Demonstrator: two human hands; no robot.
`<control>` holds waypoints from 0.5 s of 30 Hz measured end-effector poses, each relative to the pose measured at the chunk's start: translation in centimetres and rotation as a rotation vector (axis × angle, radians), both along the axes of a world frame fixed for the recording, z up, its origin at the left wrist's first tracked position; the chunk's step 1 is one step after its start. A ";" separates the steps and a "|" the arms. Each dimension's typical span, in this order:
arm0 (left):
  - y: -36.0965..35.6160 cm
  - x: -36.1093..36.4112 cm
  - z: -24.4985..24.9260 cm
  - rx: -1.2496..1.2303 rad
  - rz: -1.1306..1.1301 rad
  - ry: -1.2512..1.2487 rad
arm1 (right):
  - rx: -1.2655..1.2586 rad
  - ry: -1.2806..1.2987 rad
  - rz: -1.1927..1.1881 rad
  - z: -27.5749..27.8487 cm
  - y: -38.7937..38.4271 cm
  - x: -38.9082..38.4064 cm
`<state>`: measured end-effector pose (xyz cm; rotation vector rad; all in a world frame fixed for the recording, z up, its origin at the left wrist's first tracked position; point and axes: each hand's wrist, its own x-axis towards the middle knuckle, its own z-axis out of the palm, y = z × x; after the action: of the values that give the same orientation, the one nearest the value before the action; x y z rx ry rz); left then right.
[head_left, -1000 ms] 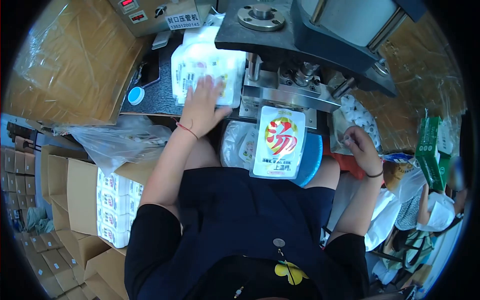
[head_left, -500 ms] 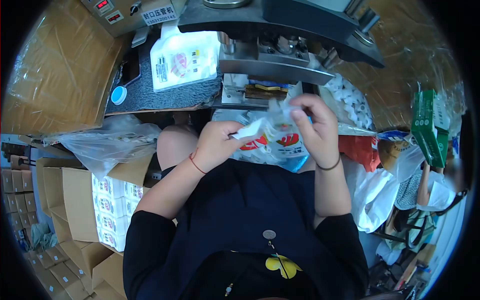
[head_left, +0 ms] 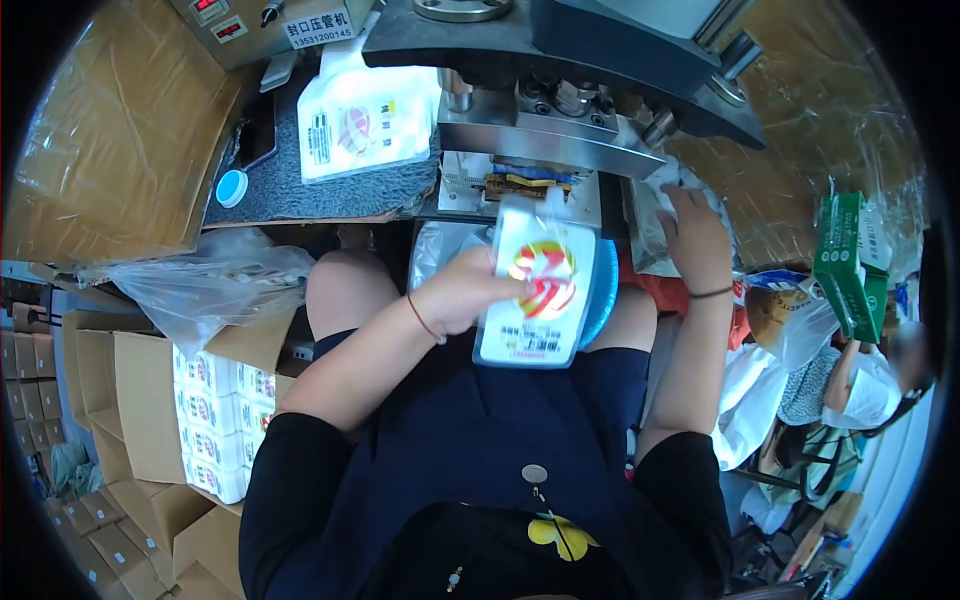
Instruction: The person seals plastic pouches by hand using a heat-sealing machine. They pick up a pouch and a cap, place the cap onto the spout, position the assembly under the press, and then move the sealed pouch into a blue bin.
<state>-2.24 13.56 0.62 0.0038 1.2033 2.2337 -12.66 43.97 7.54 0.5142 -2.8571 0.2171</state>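
My left hand (head_left: 455, 295) is closed on the left edge of a white spouted pouch (head_left: 540, 335), its thumb across the front. The pouch has a red and yellow round logo and dark print, and its clear narrow neck points up toward the machine. To the right, my right hand (head_left: 697, 238) reaches with fingers apart over a bin of small white plastic pieces (head_left: 650, 200), most of which the hand hides. Just beyond the pouch stands a press machine (head_left: 555, 140) with a metal bar. Behind the held pouch, part of a bag of pouches (head_left: 430, 255) shows over my lap.
On a grey mat (head_left: 280, 200) at left lie another white pouch (head_left: 365, 125), a blue cap (head_left: 231, 188) and a phone (head_left: 258, 130). An open carton (head_left: 150, 400) holds packed pouches. A green box (head_left: 845, 265) hangs at right; a seated person (head_left: 860, 385) is beyond.
My right hand has let go of the pouch and moved right to the bin of white pieces. My left hand has turned the pouch upright, its printed front facing me.
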 end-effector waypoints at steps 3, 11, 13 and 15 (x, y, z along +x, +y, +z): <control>-1.4 -2.5 1.1 -0.008 0.056 -0.065 | 0.110 -0.005 -0.047 -2.7 1.0 -1.5; -9.1 -6.5 1.0 -1.261 0.946 0.867 | -0.124 0.060 0.013 -5.6 2.4 -2.1; -13.5 -7.2 -1.2 -1.819 0.703 1.099 | -0.210 0.081 0.042 -5.4 2.6 -2.0; -13.7 -5.2 -1.0 -1.992 0.383 1.072 | -0.238 0.089 0.042 -5.1 3.2 -1.8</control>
<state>-7.48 -0.19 -0.38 0.1950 3.5317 0.1149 -14.50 47.18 2.41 0.5209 -2.6874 0.5206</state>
